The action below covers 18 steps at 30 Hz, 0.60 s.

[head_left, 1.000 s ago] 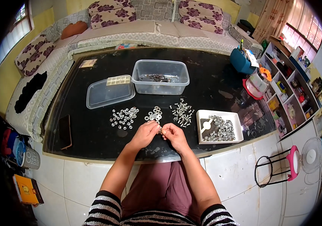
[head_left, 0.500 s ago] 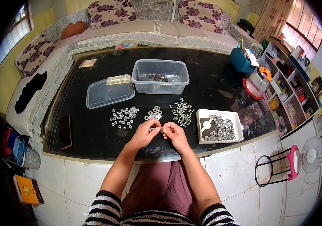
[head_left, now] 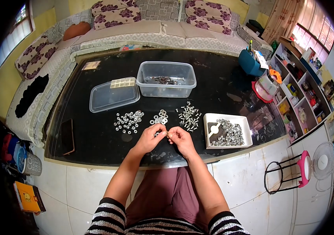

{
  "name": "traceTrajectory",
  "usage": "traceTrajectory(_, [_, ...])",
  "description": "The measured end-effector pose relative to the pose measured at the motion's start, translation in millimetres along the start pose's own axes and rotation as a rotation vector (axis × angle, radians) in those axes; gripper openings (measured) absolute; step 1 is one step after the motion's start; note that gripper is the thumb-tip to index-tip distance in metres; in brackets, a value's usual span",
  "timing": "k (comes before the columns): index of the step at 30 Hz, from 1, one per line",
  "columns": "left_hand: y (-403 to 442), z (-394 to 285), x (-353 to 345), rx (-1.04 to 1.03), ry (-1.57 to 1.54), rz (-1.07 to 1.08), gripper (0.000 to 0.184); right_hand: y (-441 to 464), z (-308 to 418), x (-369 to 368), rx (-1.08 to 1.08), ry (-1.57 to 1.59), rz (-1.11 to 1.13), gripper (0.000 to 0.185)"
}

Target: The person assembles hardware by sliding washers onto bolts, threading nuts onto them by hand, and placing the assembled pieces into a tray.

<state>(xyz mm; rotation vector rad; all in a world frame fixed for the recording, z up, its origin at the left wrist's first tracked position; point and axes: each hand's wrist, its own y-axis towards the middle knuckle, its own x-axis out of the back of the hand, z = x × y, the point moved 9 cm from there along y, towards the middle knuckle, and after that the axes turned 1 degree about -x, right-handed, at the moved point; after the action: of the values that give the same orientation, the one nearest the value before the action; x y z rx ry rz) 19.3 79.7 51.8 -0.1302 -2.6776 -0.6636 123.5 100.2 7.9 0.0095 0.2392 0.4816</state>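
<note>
My left hand [head_left: 152, 138] and my right hand [head_left: 180, 140] meet near the table's front edge, thumbs and fingertips closed in a pinch. Between them is a small metal fastener, mostly hidden by the fingers. Just beyond the hands lies a small pile of flat washers [head_left: 162, 116], partly covered by my left hand. Metal nuts [head_left: 129, 120] are spread to the left. A heap of short bolts [head_left: 189, 117] lies to the right, behind my right hand. Further right, a white box [head_left: 229, 147] holds many metal fasteners [head_left: 231, 135] and a pale divider strip.
On the black table [head_left: 96, 137] stand a clear plastic tub [head_left: 167, 92] with dark metal pieces in it and its lid [head_left: 112, 101]. A phone [head_left: 68, 136] lies at left. A teal container [head_left: 250, 65] and a clear jar [head_left: 268, 84] stand at right.
Both hands stay in nearly the same place, fingertips together. The small metal piece between them shows slightly less than before.
</note>
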Motion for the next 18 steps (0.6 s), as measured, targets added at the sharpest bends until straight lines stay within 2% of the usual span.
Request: traceTrajectory(18, [-0.2,-0.1,2.2,0.027,0.047,-0.029,0.014,-1.2,5.5,5.6,0.04,-0.044,-0.116,0.008])
